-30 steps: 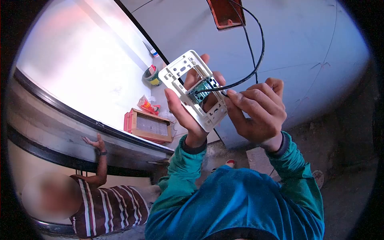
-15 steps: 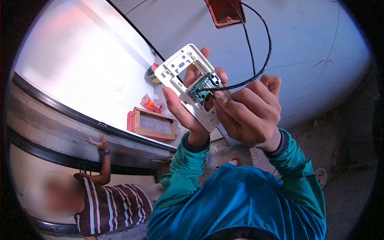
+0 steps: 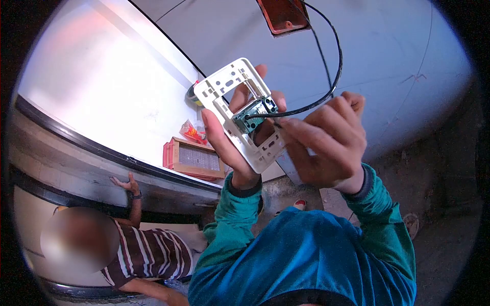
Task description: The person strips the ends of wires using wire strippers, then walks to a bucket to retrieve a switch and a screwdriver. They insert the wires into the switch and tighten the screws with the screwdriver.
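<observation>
My left hand [image 3: 230, 153] is closed around a white wall-plate frame [image 3: 222, 110], thumb along one edge and fingers behind it. Its back side faces me, tilted. A dark green switch or socket module [image 3: 246, 121] is fitted across the opening. One black wire [image 3: 340, 56] loops from the wall and enters the module's terminal end. At the module's right side, my right hand [image 3: 329, 140] has its thumb and forefinger pinched on the end of a second black wire [image 3: 320, 51]. Most of that wire's end is hidden by the fingers.
An orange-red recessed wall box [image 3: 283, 18] is above, with both wires coming out. On the white surface at left are a framed box [image 3: 196, 159], a red packet [image 3: 193, 132] and a roll of tape [image 3: 193, 95]. Another person [image 3: 153, 252] in a striped shirt is at lower left.
The plate has shifted slightly left and down in my left hand. My right hand has drawn a little away from the module. The other person has leaned and moved an arm.
</observation>
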Demonstrator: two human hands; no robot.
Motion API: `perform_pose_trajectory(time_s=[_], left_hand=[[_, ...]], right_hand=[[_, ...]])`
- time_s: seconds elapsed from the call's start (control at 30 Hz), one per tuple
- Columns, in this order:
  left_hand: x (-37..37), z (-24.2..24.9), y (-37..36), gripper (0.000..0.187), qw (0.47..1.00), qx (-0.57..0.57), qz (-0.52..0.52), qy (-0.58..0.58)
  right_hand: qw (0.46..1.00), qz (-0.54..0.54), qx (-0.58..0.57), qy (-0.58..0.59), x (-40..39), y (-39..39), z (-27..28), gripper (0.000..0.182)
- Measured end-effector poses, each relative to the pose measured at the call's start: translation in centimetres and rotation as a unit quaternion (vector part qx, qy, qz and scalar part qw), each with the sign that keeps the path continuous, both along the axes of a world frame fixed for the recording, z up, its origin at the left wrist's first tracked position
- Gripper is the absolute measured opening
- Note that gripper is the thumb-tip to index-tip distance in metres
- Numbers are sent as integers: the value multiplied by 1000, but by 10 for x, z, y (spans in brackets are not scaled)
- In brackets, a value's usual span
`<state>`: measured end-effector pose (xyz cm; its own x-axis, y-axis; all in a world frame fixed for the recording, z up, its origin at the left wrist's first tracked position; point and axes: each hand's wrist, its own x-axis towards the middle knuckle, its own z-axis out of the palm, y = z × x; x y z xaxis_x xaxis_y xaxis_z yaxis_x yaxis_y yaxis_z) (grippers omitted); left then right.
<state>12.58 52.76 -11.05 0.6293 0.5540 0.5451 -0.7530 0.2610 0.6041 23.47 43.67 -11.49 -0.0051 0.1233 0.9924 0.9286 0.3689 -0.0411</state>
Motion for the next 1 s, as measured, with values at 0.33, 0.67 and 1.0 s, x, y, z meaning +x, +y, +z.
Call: perform_pose_trajectory(time_s=[0.33,0.67,1.0], left_hand=[[7,15,-2,87,983,-2,-36,181],[11,31,-4,84,967,50,20,248],[-10,35,10,81,945,129,59,293]], right_hand=[[996,-31,-81,-1,45,-23,11,22],[988,-36,-146,-38,51,-26,25,28],[980,-27,-169,-98,37,-13,40,20]])
